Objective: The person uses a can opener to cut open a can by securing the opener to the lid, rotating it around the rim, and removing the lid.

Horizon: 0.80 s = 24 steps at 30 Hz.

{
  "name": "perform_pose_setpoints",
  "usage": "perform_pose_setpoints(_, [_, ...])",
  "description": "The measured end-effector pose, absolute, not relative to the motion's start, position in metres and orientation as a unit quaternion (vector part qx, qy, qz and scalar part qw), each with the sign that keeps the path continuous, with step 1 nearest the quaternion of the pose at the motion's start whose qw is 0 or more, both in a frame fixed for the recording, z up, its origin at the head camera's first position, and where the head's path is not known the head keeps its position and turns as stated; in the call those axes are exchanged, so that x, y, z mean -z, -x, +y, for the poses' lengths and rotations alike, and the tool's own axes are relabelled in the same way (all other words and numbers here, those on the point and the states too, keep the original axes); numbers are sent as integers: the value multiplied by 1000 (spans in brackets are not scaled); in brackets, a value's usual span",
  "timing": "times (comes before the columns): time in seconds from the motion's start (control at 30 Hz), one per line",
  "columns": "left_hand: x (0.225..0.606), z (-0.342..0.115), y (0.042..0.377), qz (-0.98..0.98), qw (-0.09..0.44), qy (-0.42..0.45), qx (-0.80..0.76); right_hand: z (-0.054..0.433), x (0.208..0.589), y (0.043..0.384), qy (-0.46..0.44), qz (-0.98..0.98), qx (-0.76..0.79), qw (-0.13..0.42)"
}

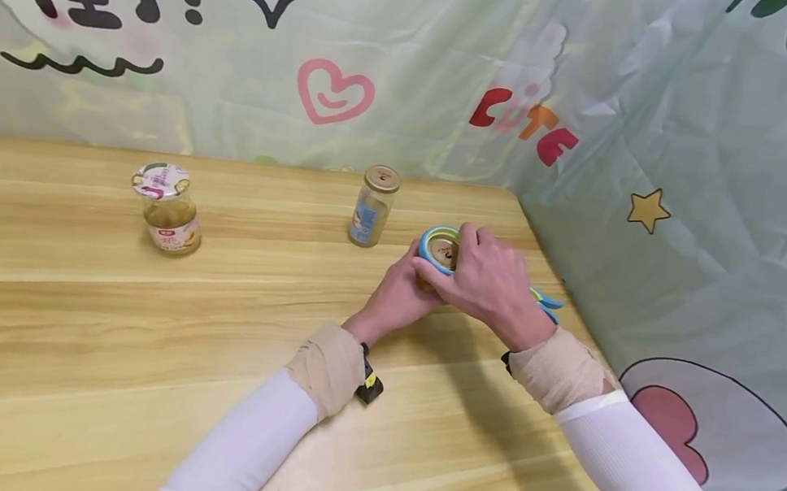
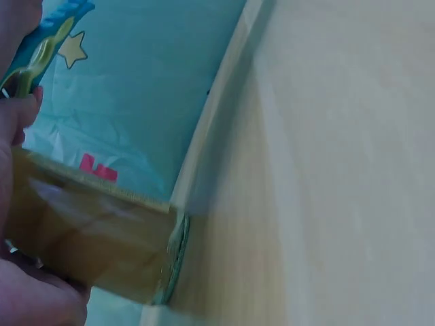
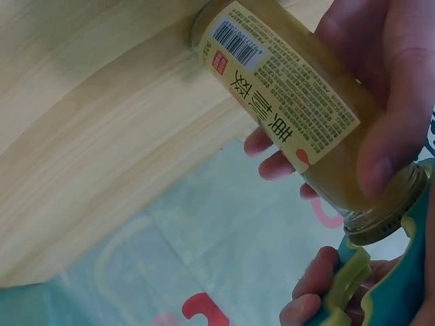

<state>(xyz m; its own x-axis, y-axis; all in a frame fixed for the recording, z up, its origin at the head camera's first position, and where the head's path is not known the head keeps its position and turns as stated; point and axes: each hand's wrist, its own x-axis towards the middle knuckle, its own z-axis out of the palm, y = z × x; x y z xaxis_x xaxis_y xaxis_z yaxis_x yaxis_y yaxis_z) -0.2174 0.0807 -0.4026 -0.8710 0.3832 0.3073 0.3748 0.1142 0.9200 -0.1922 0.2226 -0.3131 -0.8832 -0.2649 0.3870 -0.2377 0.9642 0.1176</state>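
Note:
My left hand (image 1: 402,292) grips a glass jar (image 3: 285,95) with a yellowish filling and a cream printed label. Its fingers wrap the body below the gold lid (image 1: 442,253). My right hand (image 1: 495,283) holds a blue and green jar opener (image 3: 401,292), its fingers curled over the tool. From the head view the opener's loop rings the lid; in the right wrist view the lid's edge lies at the opener's toothed inner side. Blue handle ends (image 1: 548,304) stick out past the right hand. The left wrist view shows the jar's lower body (image 2: 102,231) tilted above the table.
A slim jar with a gold lid and blue label (image 1: 372,206) stands behind the hands. Further left stands a wider jar with a pink patterned lid (image 1: 172,210). The wooden table (image 1: 129,360) meets printed cloth walls (image 1: 416,60) at the back and right.

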Motion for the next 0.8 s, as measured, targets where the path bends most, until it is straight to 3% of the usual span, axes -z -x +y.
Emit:
perform_pose_setpoints(0.3, [407,86,219,754,-32,-252,-606,220,316,192,-122,-973,30,192])
perform_pose_setpoints(0.8, [409,87,218,748,-9,-242,-618,224,320,190,-134,-971,24,196])
